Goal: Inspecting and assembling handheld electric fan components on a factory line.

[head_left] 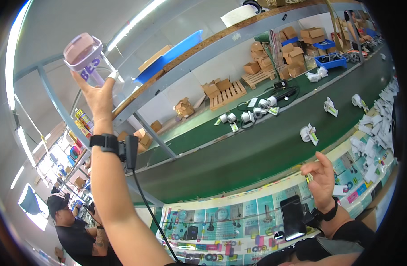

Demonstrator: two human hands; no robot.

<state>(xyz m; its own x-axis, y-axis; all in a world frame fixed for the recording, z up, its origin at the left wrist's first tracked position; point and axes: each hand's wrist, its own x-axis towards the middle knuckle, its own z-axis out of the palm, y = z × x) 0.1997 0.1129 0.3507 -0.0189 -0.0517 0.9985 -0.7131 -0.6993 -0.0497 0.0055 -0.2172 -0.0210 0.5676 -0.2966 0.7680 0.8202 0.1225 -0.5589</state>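
My left hand is raised at the upper left, its thumb and fingers around a clear drinking bottle with a pinkish lid and purple lettering. The bottle is upright, slightly tilted, beside the end of the overhead shelf. My right hand hovers above the printed worktop with fingers loosely bent and apart, and I see nothing held in it. A dark smartphone is below that hand, near the worktop's front edge. Both wrists wear black straps with small devices.
Beyond the worktop runs a green conveyor belt bearing several white rolled parts with tags. A pile of white tags lies at the right. The overhead shelf holds a blue tray. A person in black is at the lower left.
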